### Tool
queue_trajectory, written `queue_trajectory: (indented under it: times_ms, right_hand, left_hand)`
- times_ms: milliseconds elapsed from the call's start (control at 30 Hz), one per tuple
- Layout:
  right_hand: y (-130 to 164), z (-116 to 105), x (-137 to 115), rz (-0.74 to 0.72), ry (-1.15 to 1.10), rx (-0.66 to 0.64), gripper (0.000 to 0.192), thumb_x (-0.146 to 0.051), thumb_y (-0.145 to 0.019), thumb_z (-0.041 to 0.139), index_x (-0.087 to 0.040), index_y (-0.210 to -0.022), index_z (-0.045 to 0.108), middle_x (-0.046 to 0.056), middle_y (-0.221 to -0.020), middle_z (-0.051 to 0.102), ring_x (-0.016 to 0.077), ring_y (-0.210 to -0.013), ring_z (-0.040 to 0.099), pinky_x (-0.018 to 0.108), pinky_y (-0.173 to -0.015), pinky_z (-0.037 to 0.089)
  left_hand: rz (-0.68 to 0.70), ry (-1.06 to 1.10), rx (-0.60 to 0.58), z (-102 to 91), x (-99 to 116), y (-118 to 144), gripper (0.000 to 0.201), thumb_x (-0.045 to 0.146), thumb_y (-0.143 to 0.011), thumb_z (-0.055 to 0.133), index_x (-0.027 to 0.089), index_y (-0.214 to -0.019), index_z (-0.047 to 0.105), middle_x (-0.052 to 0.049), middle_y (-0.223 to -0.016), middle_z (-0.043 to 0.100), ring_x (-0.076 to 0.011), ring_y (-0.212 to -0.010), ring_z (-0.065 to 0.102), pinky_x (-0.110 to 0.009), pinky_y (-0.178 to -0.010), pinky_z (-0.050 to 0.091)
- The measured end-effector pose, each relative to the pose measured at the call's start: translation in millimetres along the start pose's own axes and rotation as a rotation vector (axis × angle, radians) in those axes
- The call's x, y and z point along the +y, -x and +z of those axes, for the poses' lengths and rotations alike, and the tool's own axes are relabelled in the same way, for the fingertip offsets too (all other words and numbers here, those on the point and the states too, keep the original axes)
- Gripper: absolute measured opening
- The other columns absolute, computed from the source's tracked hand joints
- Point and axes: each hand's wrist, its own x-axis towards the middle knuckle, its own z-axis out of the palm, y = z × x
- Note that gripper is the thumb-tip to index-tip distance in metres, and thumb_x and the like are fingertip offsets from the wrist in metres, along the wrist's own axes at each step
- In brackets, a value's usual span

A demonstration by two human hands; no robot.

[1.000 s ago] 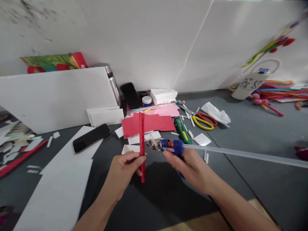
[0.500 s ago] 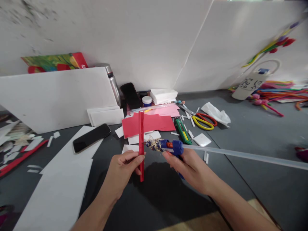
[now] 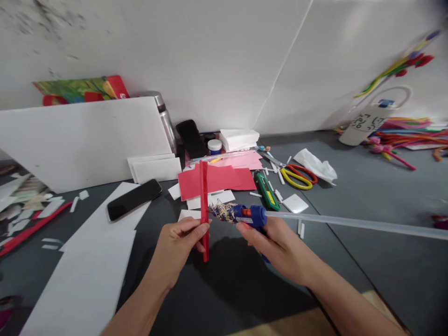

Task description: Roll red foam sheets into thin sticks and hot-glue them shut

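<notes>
Red strip at glue gun nozzle, near side of red paper

Landmark: red paper (image 3: pixel 224 177). Red strip (image 3: pixel 204 196) is held lengthwise, its far end overlapping the red paper in view, its near end short of it. Left hand (image 3: pixel 184 239) pinches the strip's lower part between thumb and fingers. Right hand (image 3: pixel 278 245) is wrapped around the handle of the glue gun (image 3: pixel 245 213), nearer than the red paper; nozzle at the strip's right edge, contact not certain. Long glue stick (image 3: pixel 350 223) juts from the gun's rear.

Handling (judged): strip looks light, fairly straight and stiff lengthwise, perhaps slick; a hard squeeze could crease it. Best hold: low, by the edges, clear of the hot tip. Gun likely nose-warm and tail-heavy; grip the handle only.

Also noted: phone (image 3: pixel 135 199) left of the red paper; cutter (image 3: pixel 268 191) and scissors (image 3: pixel 285 166) right of it.
</notes>
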Motion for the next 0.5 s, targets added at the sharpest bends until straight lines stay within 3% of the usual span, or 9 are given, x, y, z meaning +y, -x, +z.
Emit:
queue_trajectory:
  times_ms: [300, 500]
  right_hand:
    - [-1.9, -0.1, -1.4, -0.036, 0.033, -0.039, 0.029, -0.039, -0.102, 0.044, -0.020, -0.084, 0.057, -0.003, -0.068, 0.049, 0.0122, -0.061, 0.041, 0.023, -0.057, 0.034]
    - [-0.7, 2.2, 1.9, -0.026, 0.034, -0.063, 0.028, -0.039, -0.103, 0.043, -0.019, -0.090, 0.058, -0.001, -0.075, 0.055, 0.0135, -0.067, 0.047, 0.024, -0.063, 0.037]
  left_hand:
    - [0.029, -0.013, 0.004, -3.2, -6.0, -0.8, 0.021, 0.036, -0.080, 0.075, 0.018, -0.068, 0.075, 0.001, -0.070, 0.061, -0.0092, -0.059, 0.057, -0.020, -0.056, 0.045]
    - [-0.010, 0.062, 0.042, -1.8, -5.2, -2.2, 0.021, 0.037, -0.073, 0.080, 0.017, -0.076, 0.079, -0.002, -0.077, 0.066, -0.0121, -0.065, 0.057, -0.021, -0.056, 0.052]
